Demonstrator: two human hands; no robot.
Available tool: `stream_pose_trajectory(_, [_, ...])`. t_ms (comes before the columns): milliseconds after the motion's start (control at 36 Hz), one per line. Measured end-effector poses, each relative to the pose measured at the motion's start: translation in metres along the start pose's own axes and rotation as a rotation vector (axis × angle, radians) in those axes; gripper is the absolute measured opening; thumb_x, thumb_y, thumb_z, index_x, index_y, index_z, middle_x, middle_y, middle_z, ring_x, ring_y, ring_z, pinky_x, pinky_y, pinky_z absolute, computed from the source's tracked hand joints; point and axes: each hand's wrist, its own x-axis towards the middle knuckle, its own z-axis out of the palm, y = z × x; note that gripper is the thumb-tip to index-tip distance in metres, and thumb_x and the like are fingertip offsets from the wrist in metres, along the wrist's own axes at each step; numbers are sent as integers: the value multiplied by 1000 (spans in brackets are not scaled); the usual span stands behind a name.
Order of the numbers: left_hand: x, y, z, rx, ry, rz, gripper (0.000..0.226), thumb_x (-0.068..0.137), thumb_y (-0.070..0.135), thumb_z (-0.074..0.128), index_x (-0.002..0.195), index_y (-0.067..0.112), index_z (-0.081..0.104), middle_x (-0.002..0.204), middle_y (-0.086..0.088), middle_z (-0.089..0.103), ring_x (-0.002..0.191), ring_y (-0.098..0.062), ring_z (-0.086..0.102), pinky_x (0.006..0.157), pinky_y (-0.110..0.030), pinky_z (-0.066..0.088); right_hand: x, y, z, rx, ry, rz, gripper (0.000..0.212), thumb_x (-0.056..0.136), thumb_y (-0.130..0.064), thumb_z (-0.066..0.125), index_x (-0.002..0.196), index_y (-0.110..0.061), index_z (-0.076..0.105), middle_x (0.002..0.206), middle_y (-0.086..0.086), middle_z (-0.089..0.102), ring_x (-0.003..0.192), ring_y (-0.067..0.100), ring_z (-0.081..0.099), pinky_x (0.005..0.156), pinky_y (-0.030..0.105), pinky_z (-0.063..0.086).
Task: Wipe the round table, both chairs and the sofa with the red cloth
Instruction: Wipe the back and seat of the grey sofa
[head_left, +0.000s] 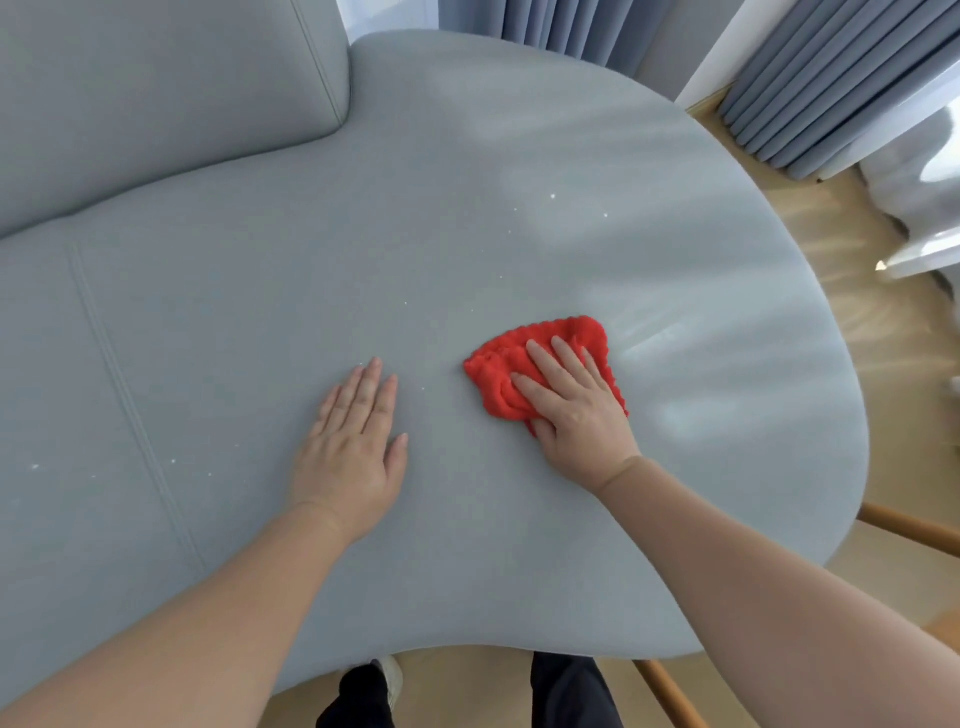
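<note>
The grey-blue sofa seat (467, 218) fills most of the view, with small white specks scattered over it. A crumpled red cloth (498, 379) lies on the seat right of centre. My right hand (571, 410) lies on top of the cloth with its fingers straight, pressing it onto the fabric. To the left, my left hand (353, 441) rests flat on the bare seat, fingers together, a short gap away from the cloth. The round table and the chairs' seats are out of view.
The sofa's back cushion (156, 93) rises at the top left. Grey-blue curtains (831, 88) hang at the top right over a wooden floor (883, 364). Wooden legs (909, 527) stick out at the lower right. My legs show below the seat's front edge.
</note>
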Motion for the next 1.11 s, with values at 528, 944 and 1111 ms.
stream_pose_trajectory(528, [39,-54,6,-28,71,-182,67,90,38,28,141,-5,33,150,-21,28,139,-33,27,116,-28,-2,107,93,-23,-43,241,408,52,82,-22,42,128,-8,61,144,20,46,134,49,36,113,53,26])
stream_pose_trajectory(944, [39,-63,23,-42,133,-125,67,86,32,35,142,-2,31,150,-19,29,141,-30,21,118,-39,9,180,167,-48,-125,253,585,42,81,-36,41,115,-17,59,136,6,52,128,32,41,110,51,28])
stream_pose_trajectory(1111, [41,-63,22,-41,161,-127,66,85,32,34,141,-4,33,149,-18,30,140,-31,22,118,-40,10,219,176,-71,-48,287,743,38,86,-39,39,103,-11,58,123,12,57,117,37,49,103,50,36])
